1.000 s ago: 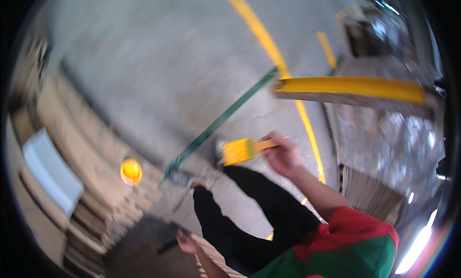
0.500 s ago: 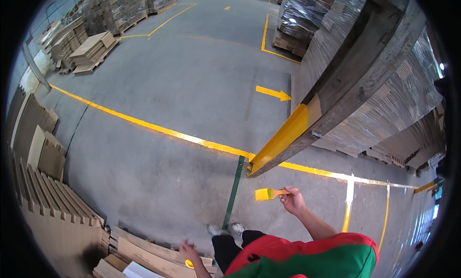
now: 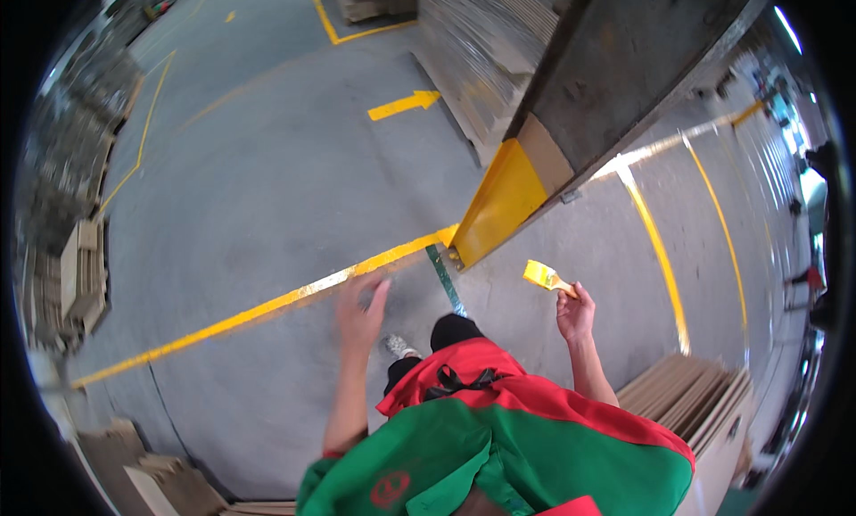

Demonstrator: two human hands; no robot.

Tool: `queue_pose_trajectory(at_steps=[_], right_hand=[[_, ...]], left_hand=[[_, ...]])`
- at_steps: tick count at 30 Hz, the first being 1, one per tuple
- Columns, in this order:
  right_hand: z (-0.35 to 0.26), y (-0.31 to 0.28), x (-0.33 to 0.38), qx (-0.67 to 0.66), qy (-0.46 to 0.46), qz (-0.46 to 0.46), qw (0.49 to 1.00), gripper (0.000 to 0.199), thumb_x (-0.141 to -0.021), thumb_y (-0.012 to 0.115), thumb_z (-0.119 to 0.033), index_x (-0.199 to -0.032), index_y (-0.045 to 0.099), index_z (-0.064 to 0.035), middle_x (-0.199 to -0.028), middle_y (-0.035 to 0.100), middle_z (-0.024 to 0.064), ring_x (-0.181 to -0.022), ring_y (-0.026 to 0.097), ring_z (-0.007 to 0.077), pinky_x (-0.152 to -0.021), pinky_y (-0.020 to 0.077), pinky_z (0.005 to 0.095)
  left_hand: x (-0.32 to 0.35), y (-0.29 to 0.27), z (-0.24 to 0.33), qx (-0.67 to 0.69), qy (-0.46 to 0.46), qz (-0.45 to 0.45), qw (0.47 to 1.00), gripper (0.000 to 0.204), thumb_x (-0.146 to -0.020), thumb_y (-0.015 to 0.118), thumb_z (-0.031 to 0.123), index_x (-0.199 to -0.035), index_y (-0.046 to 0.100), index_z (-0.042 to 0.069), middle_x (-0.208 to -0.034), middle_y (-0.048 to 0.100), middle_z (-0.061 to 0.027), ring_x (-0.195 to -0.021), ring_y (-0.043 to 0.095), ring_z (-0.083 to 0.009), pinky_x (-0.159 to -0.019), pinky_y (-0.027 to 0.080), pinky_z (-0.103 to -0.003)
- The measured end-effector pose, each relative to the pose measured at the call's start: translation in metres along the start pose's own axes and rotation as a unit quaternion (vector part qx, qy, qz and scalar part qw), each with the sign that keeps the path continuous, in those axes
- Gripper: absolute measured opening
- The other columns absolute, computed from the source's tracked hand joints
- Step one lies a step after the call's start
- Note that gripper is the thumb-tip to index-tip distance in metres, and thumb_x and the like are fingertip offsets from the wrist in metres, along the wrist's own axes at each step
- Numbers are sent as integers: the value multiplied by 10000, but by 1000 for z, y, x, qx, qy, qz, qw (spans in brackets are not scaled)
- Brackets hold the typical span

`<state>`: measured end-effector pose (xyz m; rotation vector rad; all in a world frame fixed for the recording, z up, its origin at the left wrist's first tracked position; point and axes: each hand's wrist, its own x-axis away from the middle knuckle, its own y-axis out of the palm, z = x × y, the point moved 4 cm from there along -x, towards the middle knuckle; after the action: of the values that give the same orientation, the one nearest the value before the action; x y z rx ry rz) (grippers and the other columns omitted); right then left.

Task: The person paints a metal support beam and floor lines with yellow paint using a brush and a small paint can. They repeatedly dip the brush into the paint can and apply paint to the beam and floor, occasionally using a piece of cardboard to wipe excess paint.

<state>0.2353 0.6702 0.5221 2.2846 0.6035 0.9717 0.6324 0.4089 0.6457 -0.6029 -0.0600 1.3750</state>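
My right hand (image 3: 576,316) is closed around the handle of a paintbrush (image 3: 542,274), whose bristles are coated in yellow paint and point up and left. The brush is in the air to the right of the foot of a steel column (image 3: 499,208), which is painted yellow at its base. My left hand (image 3: 361,313) is raised in front of me, somewhat blurred, with the thumb apart from the curved fingers and nothing visible in it. Behind it on the floor runs a yellow line (image 3: 250,315), meeting the column's base.
A short green stripe (image 3: 443,280) runs from the column toward my feet. Wrapped cardboard stacks (image 3: 473,52) stand beyond the column. Cardboard sheets (image 3: 691,391) are at my right side, and more cardboard (image 3: 165,485) lies at the lower left. A yellow arrow (image 3: 403,105) marks the floor ahead.
My view has turned to the right. My left hand has come up from beside the wooden boards to in front of me. The brush remains in my right hand, its bristles now tilted upward.
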Motion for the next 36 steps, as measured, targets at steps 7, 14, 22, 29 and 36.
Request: queue_pose_trajectory(at_steps=[7,14,22,29,36], right_hand=[[46,-19,73,-149,-159,119,969,175,-1024,627,-168,-994,673,-3,-954,730,125,-775,739,232,-690,634,279],[99,-30,110,-246,-268,178,914,174,-1029,628,-177,-1036,689,-15,-978,746,110,-799,737,238,-668,603,271],[142,-18,172,-276,-394,204,853,197,-1049,596,-184,-1026,686,-11,-981,749,124,-819,741,236,-691,613,278],[178,15,191,-286,-436,244,818,173,-1041,605,-156,-1016,690,-8,-972,758,132,-810,742,238,-742,628,294],[195,26,201,-302,-447,253,803,169,-1036,614,-160,-1010,697,-14,-965,765,132,-797,751,242,-710,626,288]], left_hand=[[-178,119,185,133,573,-225,777,290,-792,791,22,-1072,714,29,-1099,676,-110,-1022,651,-305,-831,545,-404],[-196,223,204,-28,688,-270,673,429,-764,781,94,-1174,662,46,-1137,630,-85,-1110,589,-279,-948,476,-407],[-198,254,201,-34,738,-239,631,365,-734,761,76,-1085,664,51,-1072,586,-77,-1050,569,-274,-895,445,-396],[-206,263,210,-61,747,-226,622,256,-752,692,18,-1002,644,39,-1059,566,-91,-1049,561,-274,-888,441,-385],[-198,261,212,-74,763,-234,598,332,-693,784,45,-1001,659,53,-1034,638,-100,-1070,595,-266,-917,457,-363]])
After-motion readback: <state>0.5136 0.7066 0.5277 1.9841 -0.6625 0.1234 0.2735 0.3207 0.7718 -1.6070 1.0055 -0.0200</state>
